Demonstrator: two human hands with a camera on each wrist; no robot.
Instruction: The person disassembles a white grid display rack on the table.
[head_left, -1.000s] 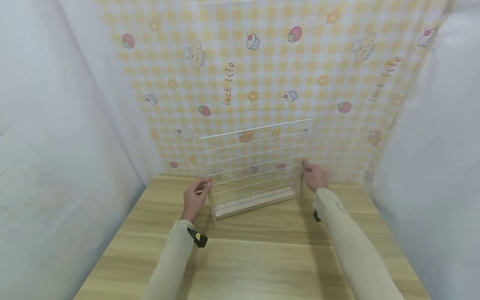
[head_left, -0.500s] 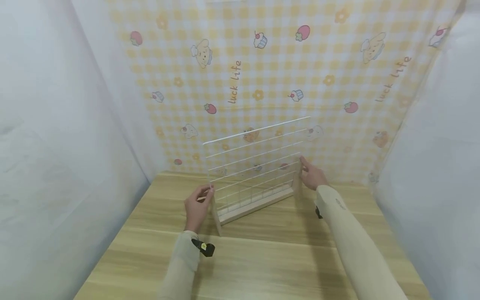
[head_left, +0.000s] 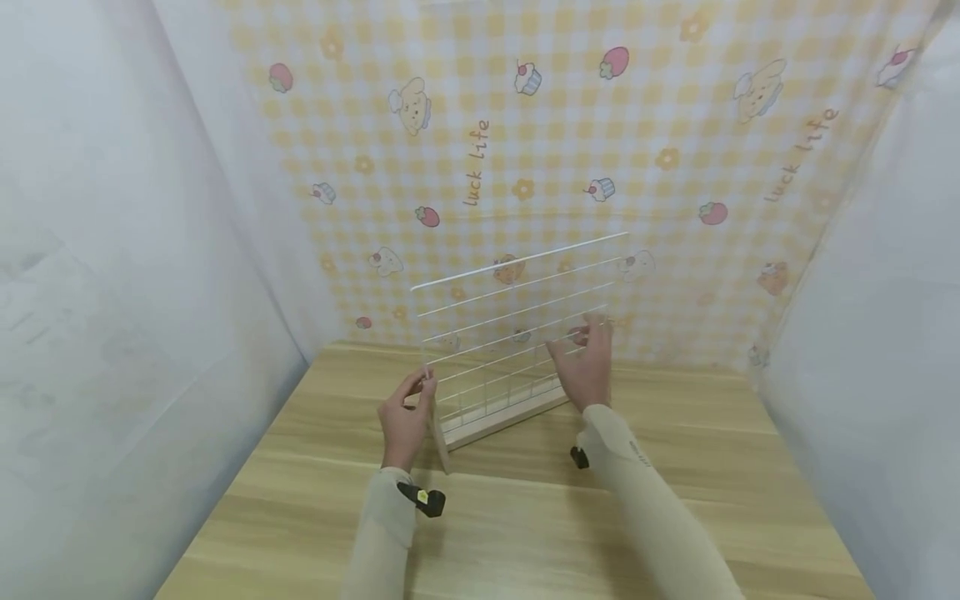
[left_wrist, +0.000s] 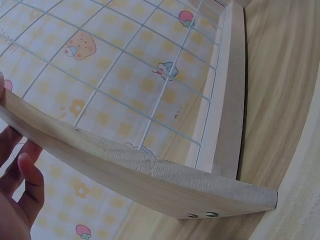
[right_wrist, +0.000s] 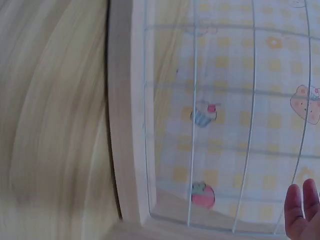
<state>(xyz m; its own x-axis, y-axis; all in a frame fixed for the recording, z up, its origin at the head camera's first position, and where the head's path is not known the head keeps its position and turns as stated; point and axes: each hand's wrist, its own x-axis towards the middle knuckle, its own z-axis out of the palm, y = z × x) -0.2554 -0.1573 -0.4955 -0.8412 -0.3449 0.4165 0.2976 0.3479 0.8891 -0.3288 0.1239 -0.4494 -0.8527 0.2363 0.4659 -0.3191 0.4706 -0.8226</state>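
A wire grid rack (head_left: 501, 422) with a pale wooden base bar and side posts stands at an angle on the table. My left hand (head_left: 405, 421) holds its left side post (left_wrist: 125, 160), with the thumb on one side and fingers on the other in the left wrist view. My right hand (head_left: 587, 367) is in front of the grid's right part, fingers apart and holding nothing; whether it touches the wires I cannot tell. It hides the right post in the head view. In the right wrist view, fingertips (right_wrist: 294, 202) show at the lower right near the wires.
The wood-grain table (head_left: 525, 533) extends in front of the rack. Behind it hangs a yellow checked cloth (head_left: 555, 150) with cartoon prints. White sheets close off the left side (head_left: 135, 300) and right side (head_left: 870, 333).
My right hand has left the right post and moved leftward in front of the grid. The rack's left end came nearer to me, then stayed put. The left hand keeps its hold.
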